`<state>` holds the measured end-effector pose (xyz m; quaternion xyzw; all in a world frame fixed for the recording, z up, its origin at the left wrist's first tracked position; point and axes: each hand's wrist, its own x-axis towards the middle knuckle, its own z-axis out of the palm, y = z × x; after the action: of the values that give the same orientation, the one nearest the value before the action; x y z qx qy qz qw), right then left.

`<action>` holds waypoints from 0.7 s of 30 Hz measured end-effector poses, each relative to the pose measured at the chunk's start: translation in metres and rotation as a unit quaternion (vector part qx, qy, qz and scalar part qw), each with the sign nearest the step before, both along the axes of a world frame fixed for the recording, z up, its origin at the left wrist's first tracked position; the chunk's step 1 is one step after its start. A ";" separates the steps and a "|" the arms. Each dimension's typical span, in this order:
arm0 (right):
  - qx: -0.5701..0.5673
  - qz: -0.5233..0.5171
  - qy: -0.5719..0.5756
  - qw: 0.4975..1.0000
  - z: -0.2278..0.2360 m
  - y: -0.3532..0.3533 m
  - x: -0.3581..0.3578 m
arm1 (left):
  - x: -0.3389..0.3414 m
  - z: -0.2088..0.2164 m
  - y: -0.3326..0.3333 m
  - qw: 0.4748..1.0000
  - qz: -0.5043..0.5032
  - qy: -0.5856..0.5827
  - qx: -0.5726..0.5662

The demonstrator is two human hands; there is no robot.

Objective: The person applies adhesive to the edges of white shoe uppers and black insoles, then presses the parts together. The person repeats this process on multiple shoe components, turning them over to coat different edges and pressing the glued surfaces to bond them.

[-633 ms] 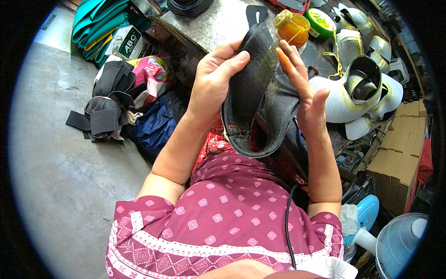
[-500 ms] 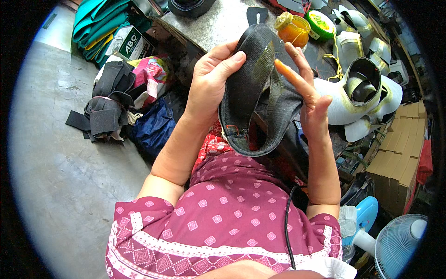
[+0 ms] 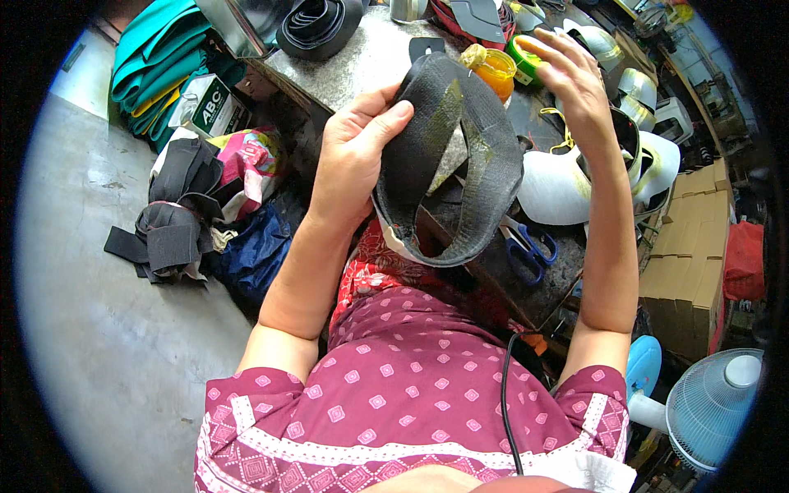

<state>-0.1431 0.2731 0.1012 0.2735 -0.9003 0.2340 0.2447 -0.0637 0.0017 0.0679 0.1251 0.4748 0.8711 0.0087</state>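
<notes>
My left hand (image 3: 353, 148) grips the upper left edge of a black textured fabric piece (image 3: 419, 135). The piece has a curved rim, crossing straps with a gap between them, and a tab at its top. Yellowish glue-like smears mark its straps. My right hand (image 3: 579, 86) is off the piece, raised to the right with fingers apart and nothing seen in them. Nearest to it are a round green container (image 3: 523, 67) and a jar of orange-yellow stuff (image 3: 496, 76) with a crusted rim.
Blue-handled scissors (image 3: 528, 253) lie on the dark bench. White curved pieces (image 3: 552, 193) stand at right, with cardboard boxes (image 3: 682, 255) and a fan (image 3: 713, 407) beyond. A black roll (image 3: 319, 29) rests on the grey slab. Green folded sheets (image 3: 160, 62) and black strips (image 3: 168, 230) are at left.
My right hand has left the black fabric piece and moved up and right toward the green container. The left hand still holds the piece, now slightly turned. The scissors have come into fuller view.
</notes>
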 end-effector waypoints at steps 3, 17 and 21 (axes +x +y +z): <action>0.085 -0.048 0.050 0.994 -0.004 -0.002 -0.007 | 0.001 0.000 -0.010 1.000 -0.009 -0.002 0.008; -0.330 0.179 -0.347 0.859 -0.059 -0.076 0.090 | 0.011 -0.017 -0.004 0.998 -0.005 -0.003 0.055; -0.316 0.176 -0.307 0.880 -0.062 -0.074 0.092 | 0.011 -0.018 0.001 0.999 -0.016 -0.012 0.049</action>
<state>-0.0508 0.1996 0.0396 0.2502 -0.7457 0.6173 -0.0163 -0.0531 0.0026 0.0501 0.1225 0.4293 0.8945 0.0223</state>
